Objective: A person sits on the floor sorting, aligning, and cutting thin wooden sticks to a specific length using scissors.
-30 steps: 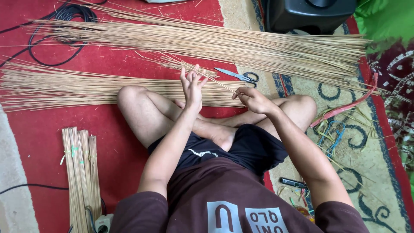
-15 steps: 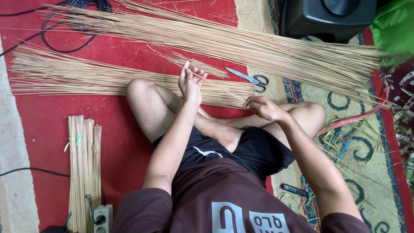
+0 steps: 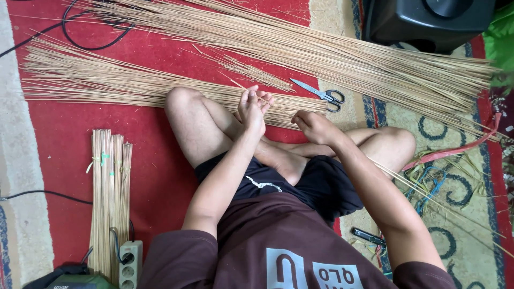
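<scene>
I sit cross-legged on a red carpet. My left hand is raised over my shins, fingers pinching a thin tan stick that slants up to the left. My right hand is curled closed low beside it, at the end of the near pile of long thin sticks; what it grips I cannot make out. A second, bigger pile of sticks lies farther out. Scissors with black handles rest between the two piles, just beyond my right hand.
Tied bundles of cut sticks lie at my left, with a power strip and a green tool below them. A black cable loops at top left. A black speaker stands top right. Coloured strips litter the patterned rug.
My left hand has dropped slightly and closed its fingers onto a stick. My right hand stays curled by the pile's end. The view has shifted a little.
</scene>
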